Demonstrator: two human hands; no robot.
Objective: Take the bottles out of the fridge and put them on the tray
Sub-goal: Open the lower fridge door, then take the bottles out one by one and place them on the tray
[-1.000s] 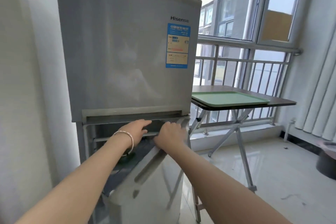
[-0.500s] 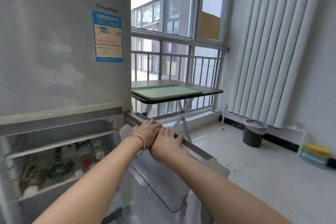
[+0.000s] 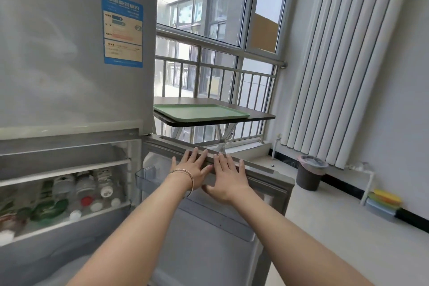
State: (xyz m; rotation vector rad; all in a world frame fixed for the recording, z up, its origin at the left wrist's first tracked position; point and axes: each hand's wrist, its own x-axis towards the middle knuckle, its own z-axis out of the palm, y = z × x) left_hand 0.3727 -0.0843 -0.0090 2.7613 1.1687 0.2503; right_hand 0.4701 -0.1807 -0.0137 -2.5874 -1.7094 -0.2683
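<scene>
Change: the lower fridge door (image 3: 220, 220) stands wider open than half a second ago.
Hands: left hand (image 3: 193, 170) and right hand (image 3: 228, 180) press flat on the door's top edge, fingers spread, gripping nothing.
Bottles: the bottles (image 3: 86, 190) lie lengthwise on the fridge shelf, caps facing the opening.
Tray: the green tray (image 3: 199, 112) sits on the table (image 3: 260, 115), well apart from the bottles.

I see the lower fridge shelf (image 3: 97, 212) packed with bottles (image 3: 81, 190) lying on their sides, caps toward me. To its right, by the window, a dark folding table (image 3: 260, 115) carries one green tray (image 3: 199, 112), flat, near the front edge. On the pale floor (image 3: 336, 227) a dark bin (image 3: 310, 175) stands by the wall
</scene>
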